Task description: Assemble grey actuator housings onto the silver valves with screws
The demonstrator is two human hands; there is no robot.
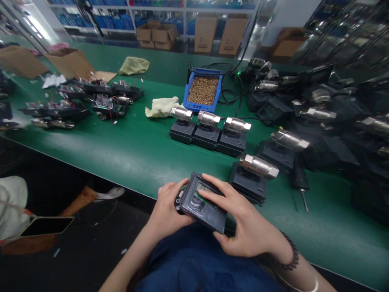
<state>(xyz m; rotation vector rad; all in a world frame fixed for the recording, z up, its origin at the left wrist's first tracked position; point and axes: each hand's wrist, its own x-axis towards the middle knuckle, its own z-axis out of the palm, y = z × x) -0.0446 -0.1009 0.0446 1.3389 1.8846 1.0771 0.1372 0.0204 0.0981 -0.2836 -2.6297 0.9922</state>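
Both my hands hold a dark grey plastic housing (pixel 194 205) with a small screen window, over my lap at the near edge of the green table (pixel 130 150). My left hand (pixel 167 207) grips its left end, fingers curled around it. My right hand (pixel 243 219) lies over its right side, with the fingers pressing on the window and the thumb underneath. Just beyond, on the table, stands a finished black unit with a metal fitting (pixel 253 172).
A row of three black units with metal fittings (pixel 209 129) stands mid-table, with many more piled at the right (pixel 319 109). A blue tray of brass parts (pixel 203 91), yellow cloths (pixel 161 107), opened units with wires (pixel 106 99) and cardboard boxes (pixel 69 61) lie farther off. A phone (pixel 45 226) rests at lower left.
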